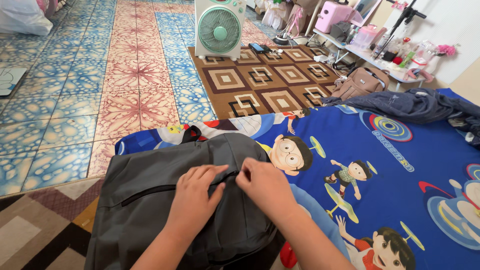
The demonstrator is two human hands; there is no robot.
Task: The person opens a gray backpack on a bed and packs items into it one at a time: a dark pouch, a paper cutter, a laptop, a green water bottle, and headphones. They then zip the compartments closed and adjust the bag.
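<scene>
A dark grey backpack lies flat on a blue cartoon-print mattress, its front pocket zipper running across it. My left hand rests palm down on the bag, pressing the fabric beside the zipper's right end. My right hand pinches something small at that zipper end, most likely the pull, which my fingers hide. A black carry loop sticks out at the bag's top.
A dark blue garment lies on the mattress's far right. Beyond are a brown patterned rug, a green box fan, a brown handbag and a cluttered low white table. Patterned floor tiles spread to the left.
</scene>
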